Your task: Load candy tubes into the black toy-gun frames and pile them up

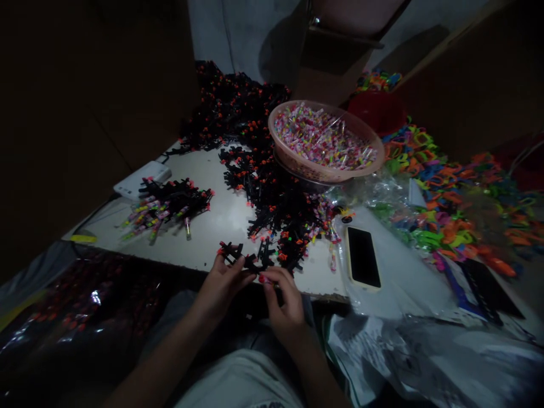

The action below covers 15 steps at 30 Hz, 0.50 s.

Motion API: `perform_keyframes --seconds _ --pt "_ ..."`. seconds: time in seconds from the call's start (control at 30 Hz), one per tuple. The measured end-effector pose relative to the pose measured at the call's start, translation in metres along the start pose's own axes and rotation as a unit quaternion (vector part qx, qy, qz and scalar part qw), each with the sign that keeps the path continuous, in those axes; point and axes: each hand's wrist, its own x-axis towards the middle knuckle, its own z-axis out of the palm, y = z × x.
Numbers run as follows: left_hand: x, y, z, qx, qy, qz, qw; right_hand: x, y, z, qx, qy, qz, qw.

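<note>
My left hand [223,281] is closed on a small black plastic toy piece [238,256] at the near edge of the white table [225,218]. Close beside it, my right hand [284,297] pinches a small pink-wrapped candy [264,279] against that black piece. Both hands meet over the table's front edge, above my lap. A large heap of black pieces with orange tips [272,204] lies just beyond the hands. A smaller bundle of black pieces with candies fitted [168,207] lies to the left.
A pink basket [325,170] full of wrapped candies stands at the back centre. A dark phone [363,258] lies right of the hands. Bright orange and green plastic parts [450,209] cover the right side. A white box [140,180] sits far left. Plastic bags [403,345] lie near right.
</note>
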Motion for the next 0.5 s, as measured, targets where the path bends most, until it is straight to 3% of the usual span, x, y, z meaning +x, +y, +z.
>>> perform_keyframes --seconds 0.1,0.37,0.5 --pt "-0.003 -0.008 0.004 -0.008 -0.012 0.005 1.0 -0.002 -0.006 0.001 0.027 -0.032 -0.007 0.999" --pt "-0.004 -0.014 0.001 0.048 -0.012 0.045 0.998 -0.008 0.002 -0.003 -0.002 0.018 0.055 0.998" --pt "-0.004 -0.011 0.002 0.062 0.009 0.055 0.997 -0.01 0.004 -0.004 -0.006 0.011 0.058 0.998"
